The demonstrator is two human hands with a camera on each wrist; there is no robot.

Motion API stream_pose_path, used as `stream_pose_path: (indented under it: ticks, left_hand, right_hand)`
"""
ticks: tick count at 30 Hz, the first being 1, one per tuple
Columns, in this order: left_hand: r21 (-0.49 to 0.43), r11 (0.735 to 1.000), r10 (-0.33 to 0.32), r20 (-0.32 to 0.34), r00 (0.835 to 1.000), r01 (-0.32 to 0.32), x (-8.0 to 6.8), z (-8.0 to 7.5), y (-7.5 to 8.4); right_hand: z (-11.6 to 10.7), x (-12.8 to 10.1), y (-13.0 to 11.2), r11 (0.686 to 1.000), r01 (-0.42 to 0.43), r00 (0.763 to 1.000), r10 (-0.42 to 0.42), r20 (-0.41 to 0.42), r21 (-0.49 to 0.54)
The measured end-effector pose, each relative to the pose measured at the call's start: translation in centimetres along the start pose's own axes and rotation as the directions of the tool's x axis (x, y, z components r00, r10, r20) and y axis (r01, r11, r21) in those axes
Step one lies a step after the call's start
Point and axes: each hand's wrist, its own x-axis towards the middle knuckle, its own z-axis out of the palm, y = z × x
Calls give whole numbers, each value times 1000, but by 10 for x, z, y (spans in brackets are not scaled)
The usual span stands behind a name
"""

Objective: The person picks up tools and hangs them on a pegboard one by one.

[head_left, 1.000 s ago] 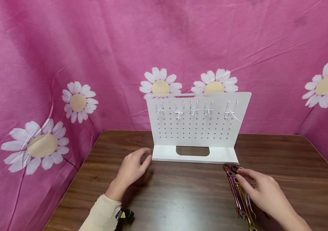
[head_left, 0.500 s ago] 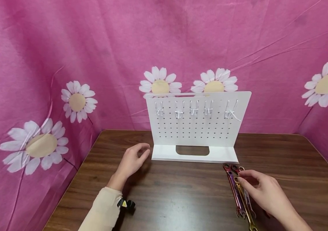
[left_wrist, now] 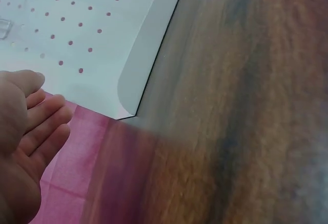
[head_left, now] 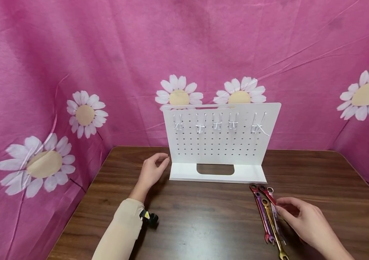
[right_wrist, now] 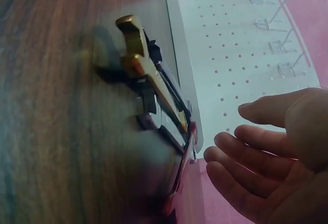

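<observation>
Since the earlier frame, the right hand (head_left: 307, 224) has drawn back to 4 o'clock of the wrenches (head_left: 268, 216), fingers relaxed, holding nothing; the left hand (head_left: 152, 171) hovers loosely open at 9 o'clock of the pegboard (head_left: 220, 144). Risk: a careless reach could scatter the bundled wrenches across the worktop (head_left: 203, 216). Only the right wrist view shows them stacked.

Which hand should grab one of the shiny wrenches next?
Probably the right hand: it rests beside the wrenches, fingers relaxed and holding nothing. The left hand is far across the table, by the left edge of the white pegboard.
</observation>
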Motion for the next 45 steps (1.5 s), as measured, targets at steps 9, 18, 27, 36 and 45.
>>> stream_pose_path:
  ticks: [9,18,27,36,45]
  left_hand:
    - [-108,987,-117,3,993,117,25,1,0]
    - [-223,965,-120,87,989,137,41,1,8]
    - [-263,956,-111,97,989,133,49,7,17]
    - [-268,950,-152,60,987,162,59,7,19]
    - [-275,948,-157,36,987,161,62,12,30]
  right_hand:
    - [1,-6,10,1000,14,1000,-14,-19,-20]
    - [5,-3,19,998,17,999,-16,28,-60]
    - [7,7,24,995,13,998,-8,58,-97]
    - [8,18,25,992,-6,981,31,190,-128]
    - [9,22,22,989,-57,958,93,271,-140]
